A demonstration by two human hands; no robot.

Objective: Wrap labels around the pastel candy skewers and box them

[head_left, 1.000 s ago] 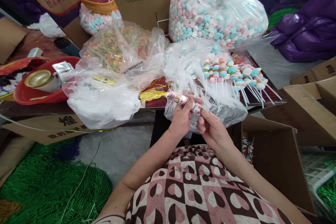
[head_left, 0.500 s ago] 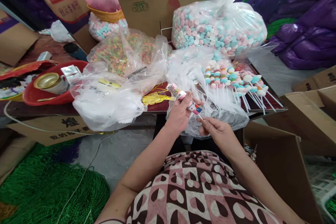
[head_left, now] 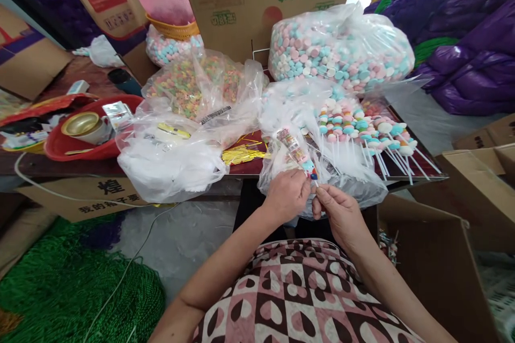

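One candy skewer (head_left: 292,148) in a printed clear plastic sleeve, at the front edge of the dark red desk (head_left: 241,170); left hand (head_left: 287,195) gripping near its lower end, right hand (head_left: 337,209) pinching its white stick. Crowding behind: one crumpled translucent plastic bag (head_left: 277,112). Around: one large clear bag of pink, blue and white marshmallows (head_left: 341,56); one clear bag of multicoloured gummies (head_left: 175,86); one round red plastic basin (head_left: 54,144); yellow strips (head_left: 243,154) and unwrapped marshmallow skewers (head_left: 341,127), overlapping, uncountable.
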